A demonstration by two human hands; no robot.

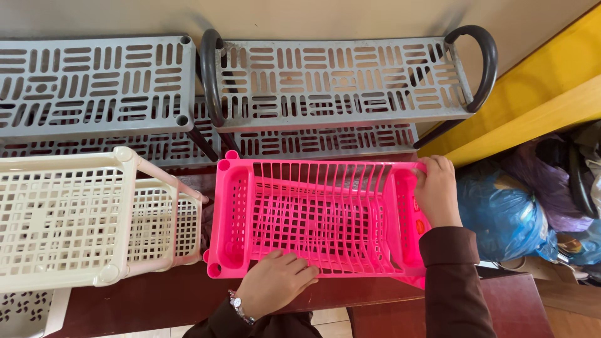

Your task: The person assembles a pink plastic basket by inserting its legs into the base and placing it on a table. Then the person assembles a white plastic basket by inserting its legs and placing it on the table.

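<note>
From the head view, a pink slatted plastic rack is lying on a dark table. The left hand is pressing flat and open on its near rim, while the right hand is curling around its far right corner. A cream rack is sitting just beside it, with grey shelves behind.

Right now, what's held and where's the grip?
The pink plastic rack: right hand grips its far right corner rim; left hand rests flat on the near edge, touching rather than clearly gripping.
</note>
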